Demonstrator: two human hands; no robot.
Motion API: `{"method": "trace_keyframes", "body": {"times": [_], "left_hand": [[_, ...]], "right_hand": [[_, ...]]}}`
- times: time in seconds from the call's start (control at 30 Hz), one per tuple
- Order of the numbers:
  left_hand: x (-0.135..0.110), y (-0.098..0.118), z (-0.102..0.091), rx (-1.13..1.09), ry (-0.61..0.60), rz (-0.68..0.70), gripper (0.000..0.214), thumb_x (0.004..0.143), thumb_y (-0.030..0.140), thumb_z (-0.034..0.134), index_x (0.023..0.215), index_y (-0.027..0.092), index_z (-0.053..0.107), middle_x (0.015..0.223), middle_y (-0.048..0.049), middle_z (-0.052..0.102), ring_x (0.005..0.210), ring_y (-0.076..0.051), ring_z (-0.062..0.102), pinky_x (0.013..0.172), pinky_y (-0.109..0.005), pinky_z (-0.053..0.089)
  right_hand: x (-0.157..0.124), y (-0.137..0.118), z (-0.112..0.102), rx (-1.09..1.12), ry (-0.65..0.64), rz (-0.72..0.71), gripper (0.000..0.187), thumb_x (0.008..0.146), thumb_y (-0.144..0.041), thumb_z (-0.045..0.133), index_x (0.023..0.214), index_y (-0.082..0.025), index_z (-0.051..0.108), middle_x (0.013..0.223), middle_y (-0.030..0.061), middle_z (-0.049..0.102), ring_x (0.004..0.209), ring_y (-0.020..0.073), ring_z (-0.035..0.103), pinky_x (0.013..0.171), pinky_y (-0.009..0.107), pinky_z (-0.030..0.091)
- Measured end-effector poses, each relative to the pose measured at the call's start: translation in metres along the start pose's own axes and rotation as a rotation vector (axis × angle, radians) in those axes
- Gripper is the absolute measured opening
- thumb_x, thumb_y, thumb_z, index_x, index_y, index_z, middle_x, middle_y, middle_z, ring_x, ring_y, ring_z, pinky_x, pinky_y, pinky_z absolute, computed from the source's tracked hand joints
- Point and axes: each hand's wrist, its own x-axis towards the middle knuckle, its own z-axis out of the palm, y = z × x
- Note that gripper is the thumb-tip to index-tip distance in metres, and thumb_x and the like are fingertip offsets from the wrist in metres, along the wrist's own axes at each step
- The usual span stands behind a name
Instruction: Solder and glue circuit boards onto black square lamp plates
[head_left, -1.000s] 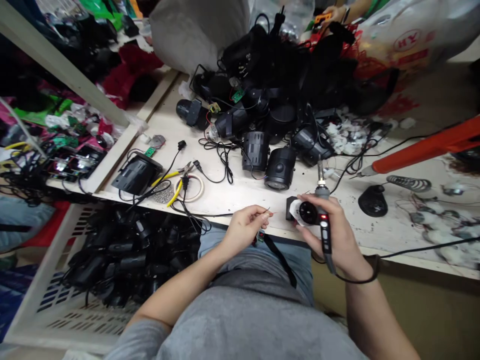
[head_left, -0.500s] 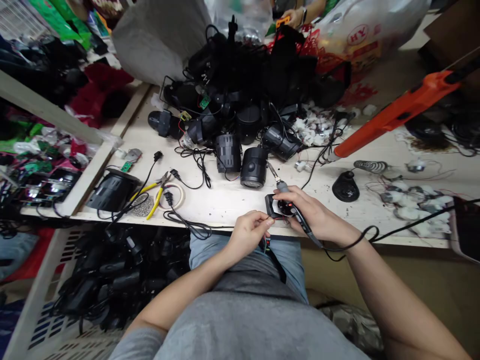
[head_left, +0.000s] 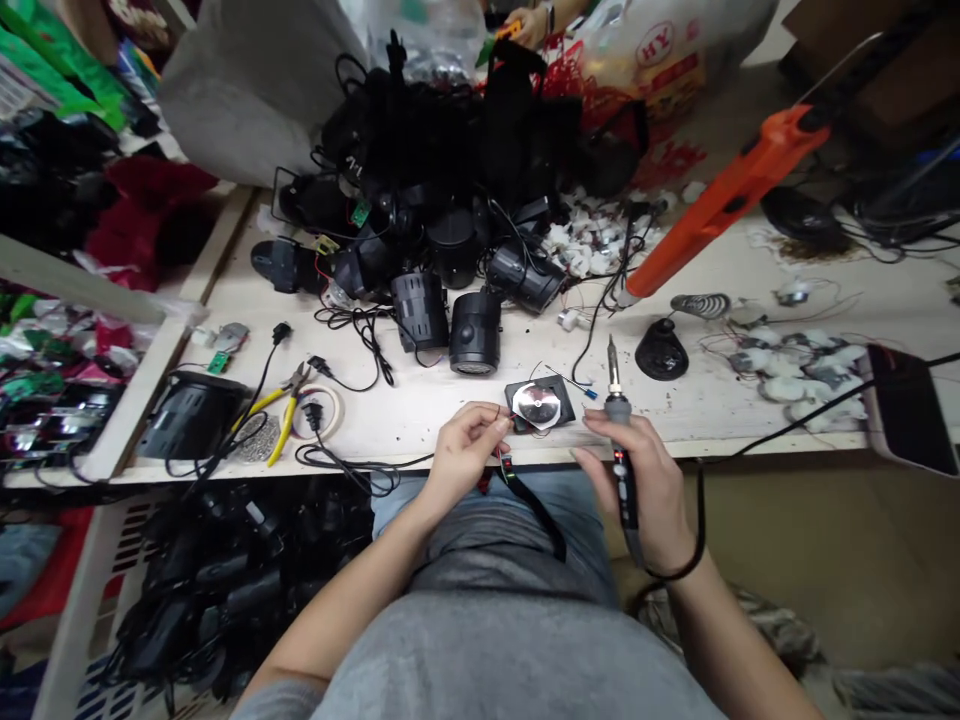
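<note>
The right hand (head_left: 645, 480) had a closed grip around the soldering iron (head_left: 622, 490), tip raised, apparently to stay off the mirrored disc (head_left: 538, 404) on the tabletop (head_left: 405, 425); beside that disc, the left hand (head_left: 466, 450) pinched a thin wire (head_left: 504, 424), seemingly keeping it within reach.

Yellow pliers (head_left: 276, 443) lie by a roll of tape (head_left: 331, 432) at nine o'clock — black lamps (head_left: 420, 310) sit in a big heap at twelve, and a long orange tool (head_left: 727, 205) points in from two o'clock.
</note>
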Motion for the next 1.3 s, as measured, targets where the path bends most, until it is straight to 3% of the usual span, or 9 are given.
{"method": "trace_keyframes", "body": {"times": [0.13, 0.23, 0.33, 0.47, 0.57, 0.67, 0.73, 1.03, 1.3], "left_hand": [[-0.001, 0.001, -0.001, 0.012, -0.021, -0.118, 0.042, 0.069, 0.055, 0.082, 0.075, 0.015, 0.068, 0.065, -0.0002, 0.064, 0.054, -0.011, 0.063, 0.053, -0.02, 0.05], [-0.002, 0.003, 0.0, 0.032, -0.013, -0.162, 0.044, 0.066, 0.056, 0.082, 0.075, 0.015, 0.069, 0.059, 0.0012, 0.062, 0.051, -0.011, 0.061, 0.049, -0.019, 0.046], [0.0, 0.006, -0.001, 0.062, -0.002, -0.175, 0.044, 0.065, 0.056, 0.082, 0.075, 0.015, 0.07, 0.056, 0.0021, 0.061, 0.048, -0.01, 0.059, 0.047, -0.019, 0.044], [0.007, 0.01, -0.005, 0.085, 0.02, -0.122, 0.043, 0.066, 0.056, 0.083, 0.073, 0.017, 0.069, 0.057, 0.0022, 0.061, 0.049, -0.011, 0.059, 0.047, -0.019, 0.044], [0.012, 0.012, -0.006, 0.056, 0.019, -0.065, 0.046, 0.067, 0.06, 0.082, 0.074, 0.016, 0.068, 0.079, -0.0028, 0.071, 0.057, -0.012, 0.065, 0.055, -0.022, 0.053], [0.014, 0.013, -0.004, 0.02, -0.011, -0.054, 0.049, 0.071, 0.062, 0.079, 0.076, 0.015, 0.067, 0.108, -0.0105, 0.074, 0.064, -0.012, 0.068, 0.064, -0.026, 0.058], [0.014, 0.013, -0.002, 0.011, -0.027, -0.051, 0.05, 0.071, 0.063, 0.078, 0.073, 0.015, 0.064, 0.115, -0.0126, 0.074, 0.064, -0.012, 0.068, 0.066, -0.026, 0.058], [0.007, 0.012, 0.002, 0.049, -0.005, -0.032, 0.05, 0.071, 0.064, 0.079, 0.074, 0.016, 0.064, 0.104, -0.0097, 0.076, 0.06, -0.012, 0.067, 0.062, -0.025, 0.058], [0.005, 0.011, 0.002, 0.072, 0.001, -0.045, 0.048, 0.069, 0.063, 0.079, 0.078, 0.017, 0.068, 0.093, -0.0069, 0.077, 0.059, -0.013, 0.067, 0.06, -0.025, 0.056]], "right_hand": [[-0.02, 0.001, -0.011, 0.098, 0.024, 0.131, 0.034, 0.097, -0.022, 0.059, 0.131, -0.025, 0.059, 0.106, 0.0074, 0.071, 0.091, 0.0207, 0.071, 0.083, 0.038, 0.059], [-0.024, 0.007, -0.032, 0.082, 0.115, 0.234, 0.037, 0.099, -0.032, 0.053, 0.134, -0.024, 0.063, 0.101, 0.0071, 0.072, 0.086, 0.0223, 0.071, 0.08, 0.04, 0.058], [-0.021, 0.011, -0.049, -0.046, 0.236, 0.306, 0.029, 0.097, -0.035, 0.056, 0.12, -0.026, 0.073, 0.089, 0.0047, 0.072, 0.078, 0.0213, 0.069, 0.074, 0.037, 0.056], [-0.019, 0.021, -0.053, -0.192, 0.338, 0.436, 0.02, 0.093, -0.036, 0.065, 0.103, -0.025, 0.078, 0.085, 0.0039, 0.075, 0.07, 0.0194, 0.069, 0.072, 0.035, 0.057], [-0.018, 0.036, -0.046, -0.23, 0.382, 0.522, 0.025, 0.093, -0.039, 0.065, 0.106, -0.022, 0.077, 0.085, 0.005, 0.077, 0.065, 0.0184, 0.07, 0.069, 0.033, 0.059], [-0.015, 0.05, -0.04, -0.253, 0.377, 0.496, 0.023, 0.092, -0.037, 0.064, 0.102, -0.021, 0.078, 0.091, 0.0066, 0.079, 0.069, 0.0197, 0.073, 0.073, 0.033, 0.06], [-0.013, 0.056, -0.038, -0.267, 0.363, 0.454, 0.022, 0.092, -0.035, 0.065, 0.102, -0.02, 0.078, 0.093, 0.0077, 0.079, 0.074, 0.021, 0.075, 0.077, 0.034, 0.061], [-0.008, 0.062, -0.043, -0.326, 0.278, 0.29, 0.017, 0.094, -0.026, 0.063, 0.103, -0.02, 0.075, 0.096, 0.0069, 0.079, 0.086, 0.0223, 0.076, 0.08, 0.034, 0.061], [-0.005, 0.066, -0.045, -0.416, 0.166, 0.177, 0.018, 0.095, -0.025, 0.059, 0.104, -0.02, 0.074, 0.086, 0.0059, 0.077, 0.071, 0.0184, 0.071, 0.069, 0.031, 0.056]]}}
